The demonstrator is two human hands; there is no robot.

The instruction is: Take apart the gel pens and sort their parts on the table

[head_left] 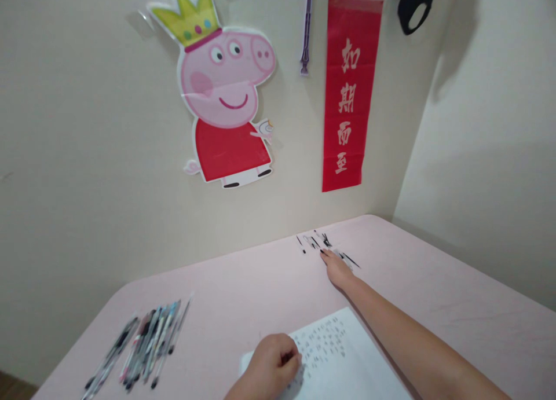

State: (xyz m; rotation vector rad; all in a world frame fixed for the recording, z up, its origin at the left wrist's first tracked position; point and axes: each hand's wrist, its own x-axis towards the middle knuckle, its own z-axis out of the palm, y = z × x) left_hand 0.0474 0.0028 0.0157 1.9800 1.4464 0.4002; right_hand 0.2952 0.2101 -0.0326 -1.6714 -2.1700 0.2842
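Observation:
In the head view my left hand (278,362) is curled closed over a white sheet of paper (373,368) with rows of small handwritten characters. A dark gap shows between its thumb and fingers, and what it holds, if anything, is hidden. My right hand (337,268) reaches across the table to the back, fingers stretched out. Its fingertips are beside a small black piece (322,251). Around that hand lie small pen parts: dark thin pieces (326,239) behind it, a slim black stick (351,260) to its right, and a thin pale stick with a black end (304,251) to its left.
A pile of pens (150,342) lies at the left on the pink tabletop (226,296), with a few more pens (110,356) beside it. The wall behind carries a cartoon pig cutout (230,151) and a red banner (353,99). A black mask (406,12) hangs higher up.

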